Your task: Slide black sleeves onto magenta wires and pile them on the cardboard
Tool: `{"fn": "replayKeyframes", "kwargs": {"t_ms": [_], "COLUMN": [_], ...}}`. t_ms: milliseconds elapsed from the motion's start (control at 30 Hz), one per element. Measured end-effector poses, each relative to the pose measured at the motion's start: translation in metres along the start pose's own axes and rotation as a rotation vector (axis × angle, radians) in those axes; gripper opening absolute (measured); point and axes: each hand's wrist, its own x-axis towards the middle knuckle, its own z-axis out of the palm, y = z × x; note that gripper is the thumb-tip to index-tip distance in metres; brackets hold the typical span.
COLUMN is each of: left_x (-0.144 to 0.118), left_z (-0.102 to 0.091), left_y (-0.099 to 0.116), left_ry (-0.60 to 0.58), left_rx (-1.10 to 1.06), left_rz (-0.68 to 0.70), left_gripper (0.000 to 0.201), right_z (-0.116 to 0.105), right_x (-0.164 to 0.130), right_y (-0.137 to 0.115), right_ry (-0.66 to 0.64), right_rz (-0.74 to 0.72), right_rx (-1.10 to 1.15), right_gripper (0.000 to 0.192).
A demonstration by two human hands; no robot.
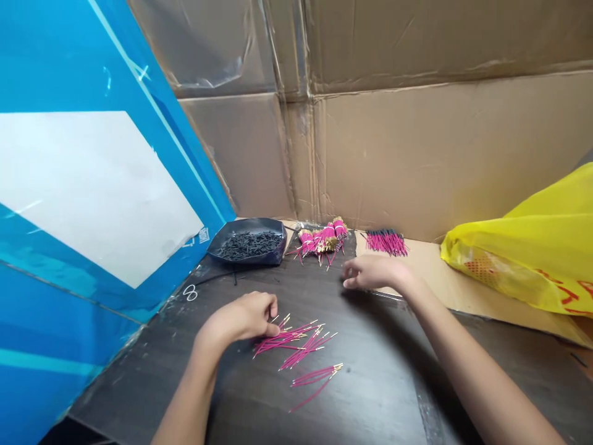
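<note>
My left hand (pixel 252 316) is low over the left end of a loose pile of pink wires (pixel 296 343) with bare metal ends. Its thumb is at the wires, and a gap shows between thumb and curled forefinger; no wire is visibly gripped. A smaller group of pink wires (pixel 317 374) lies nearer to me. Over the dark tabletop, my right hand (pixel 370 272) is loosely curled, with thumb and fingers apart and nothing seen in them. Just beyond it are tied bundles of pink wires (pixel 328 237) and a row of pink wires with black ends (pixel 386 241).
A dark tray (pixel 280 250) of small black sleeves stands at the back left. Cardboard walls (pixel 393 148) close off the back, and a blue panel (pixel 152 99) the left. A yellow plastic bag (pixel 532 247) lies on the right. A white rubber band (pixel 189 292) is near the tray.
</note>
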Motion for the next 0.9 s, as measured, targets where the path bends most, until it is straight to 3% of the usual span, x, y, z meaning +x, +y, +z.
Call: {"fn": "replayKeyframes", "kwargs": {"t_ms": [67, 267, 400, 633, 733, 833, 900], "left_x": [-0.002, -0.006, -0.009, -0.009, -0.008, -0.008, -0.012], "left_z": [0.004, 0.005, 0.012, 0.027, 0.024, 0.016, 0.009], "left_y": [0.012, 0.026, 0.029, 0.033, 0.025, 0.016, 0.01], "left_ry": [0.004, -0.016, 0.041, 0.031, 0.005, -0.07, -0.146], "left_rx": [0.048, 0.115, 0.146, 0.146, 0.126, 0.088, 0.03], "left_rz": [-0.003, 0.055, 0.091, 0.157, 0.201, 0.254, 0.317], "left_gripper": [0.004, 0.014, 0.016, 0.041, 0.031, 0.003, 0.013], "right_z": [0.01, 0.029, 0.045, 0.072, 0.078, 0.081, 0.082], "right_x": [0.003, -0.002, -0.002, 0.074, 0.099, 0.108, 0.108], "right_y": [-0.014, -0.046, -0.067, -0.119, -0.143, -0.155, -0.155], "right_ry": [-0.033, 0.042, 0.125, 0.206, 0.203, 0.168, 0.149], "right_rz": [-0.039, -0.182, -0.298, -0.312, -0.266, -0.242, -0.244], "right_rx": [-0.004, -0.016, -0.06, -0.233, -0.357, -0.458, -0.498], "right_gripper": [0.027, 0.02, 0.025, 0.02, 0.018, 0.017, 0.022]}}
